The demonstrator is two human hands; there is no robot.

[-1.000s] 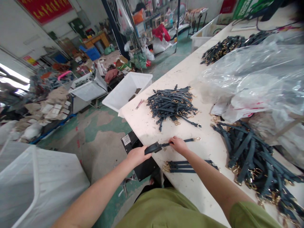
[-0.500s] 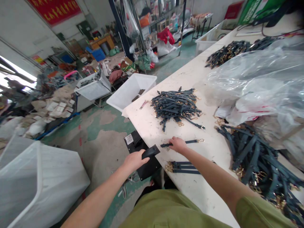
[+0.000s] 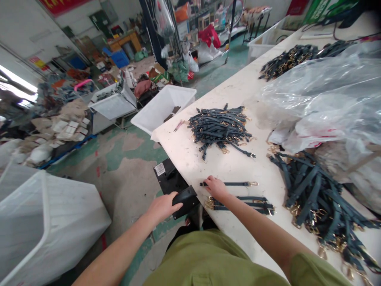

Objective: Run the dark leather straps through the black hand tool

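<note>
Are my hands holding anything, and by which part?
Left hand: a black object, by its near end. Right hand: apparently a strap, near the end opposite its clasp.

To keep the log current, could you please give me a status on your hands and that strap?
Left hand gripping black handheld tool. Right hand on dark strap with gold snap hook, against table. Right wrist partly covering neighbouring straps.

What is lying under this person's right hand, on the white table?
A dark strap lies under the right hand on the white table. Its gold clasp shows at one side, a short dark end at the other. The part between is covered.
</note>
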